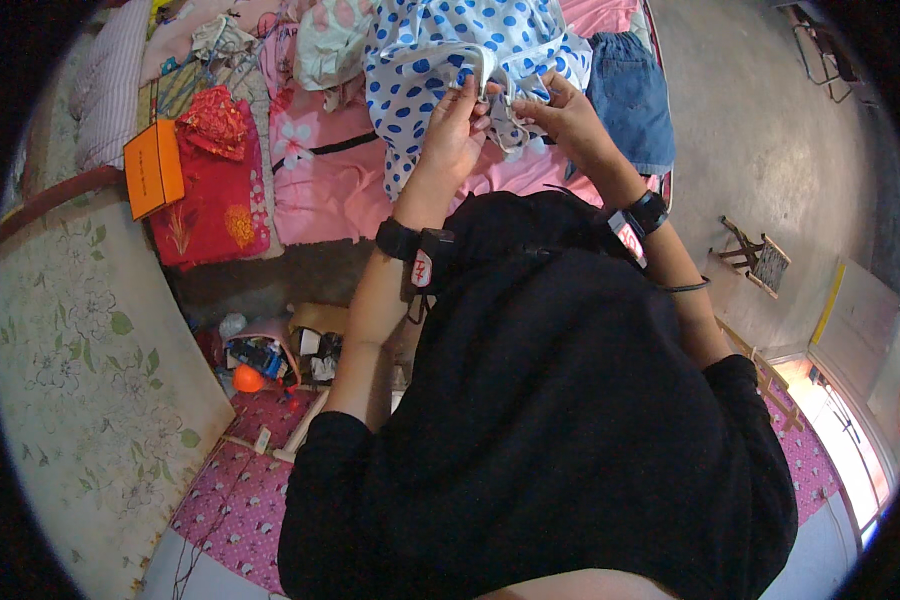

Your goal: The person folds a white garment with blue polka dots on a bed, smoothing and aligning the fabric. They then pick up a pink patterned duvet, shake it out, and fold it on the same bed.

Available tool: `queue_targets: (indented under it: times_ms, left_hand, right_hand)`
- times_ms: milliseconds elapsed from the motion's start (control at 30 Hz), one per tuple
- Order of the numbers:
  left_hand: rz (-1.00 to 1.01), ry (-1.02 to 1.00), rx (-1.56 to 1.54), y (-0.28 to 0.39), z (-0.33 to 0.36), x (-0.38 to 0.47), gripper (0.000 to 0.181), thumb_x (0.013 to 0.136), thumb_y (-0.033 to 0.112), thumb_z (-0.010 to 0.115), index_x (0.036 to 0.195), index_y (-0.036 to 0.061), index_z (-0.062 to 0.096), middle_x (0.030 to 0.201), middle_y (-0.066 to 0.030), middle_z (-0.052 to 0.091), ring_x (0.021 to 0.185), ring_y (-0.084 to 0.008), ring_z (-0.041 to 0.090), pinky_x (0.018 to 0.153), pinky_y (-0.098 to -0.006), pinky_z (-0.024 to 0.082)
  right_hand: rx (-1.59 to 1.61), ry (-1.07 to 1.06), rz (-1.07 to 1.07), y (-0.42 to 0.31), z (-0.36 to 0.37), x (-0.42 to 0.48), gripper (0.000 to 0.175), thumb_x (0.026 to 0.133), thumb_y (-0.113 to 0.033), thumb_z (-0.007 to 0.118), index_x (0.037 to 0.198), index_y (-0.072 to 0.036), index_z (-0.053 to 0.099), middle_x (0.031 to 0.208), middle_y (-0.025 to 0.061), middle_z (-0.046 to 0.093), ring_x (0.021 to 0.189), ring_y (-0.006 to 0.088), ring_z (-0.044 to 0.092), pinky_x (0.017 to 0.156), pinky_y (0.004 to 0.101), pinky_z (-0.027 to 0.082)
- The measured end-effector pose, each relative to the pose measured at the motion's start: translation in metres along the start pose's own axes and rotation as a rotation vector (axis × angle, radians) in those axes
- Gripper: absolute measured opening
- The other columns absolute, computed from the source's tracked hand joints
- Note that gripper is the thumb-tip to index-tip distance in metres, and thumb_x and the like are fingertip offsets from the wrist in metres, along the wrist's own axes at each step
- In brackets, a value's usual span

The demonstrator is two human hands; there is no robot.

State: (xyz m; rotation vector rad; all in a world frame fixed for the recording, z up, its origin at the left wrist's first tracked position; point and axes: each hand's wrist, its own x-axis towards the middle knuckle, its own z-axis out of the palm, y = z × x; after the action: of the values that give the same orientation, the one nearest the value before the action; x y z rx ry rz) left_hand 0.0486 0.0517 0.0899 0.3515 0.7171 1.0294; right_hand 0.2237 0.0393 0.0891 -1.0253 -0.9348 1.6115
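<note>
A white garment with blue polka dots is spread over a pink floral bedsheet at the top middle. My left hand pinches a white edge of this garment between thumb and fingers. Close by on the right, my right hand pinches another part of its white edging, and a thin white strap hangs between the two hands. Folded blue denim shorts lie just right of the dotted garment. A pale green-white cloth lies to its left.
Left on the bed are an orange box, a red patterned cloth, folded red fabric and a striped pillow. A small folding stool stands on the floor at right. Below the bed edge sits a pink basket of items.
</note>
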Motion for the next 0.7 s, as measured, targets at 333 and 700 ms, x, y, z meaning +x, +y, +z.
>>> queue_targets:
  times_ms: [333, 700]
  left_hand:
    - [0.074, 0.013, 0.176, -0.003, 0.0, 0.004, 0.021, 0.086, 0.01, 0.065, 0.105, 0.0045, 0.059, 0.098, -0.0042, 0.063, 0.084, -0.0113, 0.059, 0.077, -0.0247, 0.048]
    - [0.107, 0.102, 0.319, -0.004, 0.004, 0.003, 0.024, 0.081, 0.01, 0.071, 0.103, 0.0038, 0.061, 0.094, -0.0022, 0.063, 0.082, -0.011, 0.059, 0.075, -0.0241, 0.047]
  right_hand:
    - [0.1, 0.049, 0.025, 0.002, 0.007, -0.002, 0.031, 0.08, -0.002, 0.069, 0.106, -0.003, 0.051, 0.101, 0.0077, 0.062, 0.088, 0.0146, 0.062, 0.078, 0.0273, 0.051]
    - [0.034, 0.105, -0.001, 0.005, 0.011, -0.001, 0.032, 0.079, -0.003, 0.071, 0.104, -0.003, 0.052, 0.094, 0.0083, 0.064, 0.08, 0.0147, 0.062, 0.074, 0.0268, 0.051]
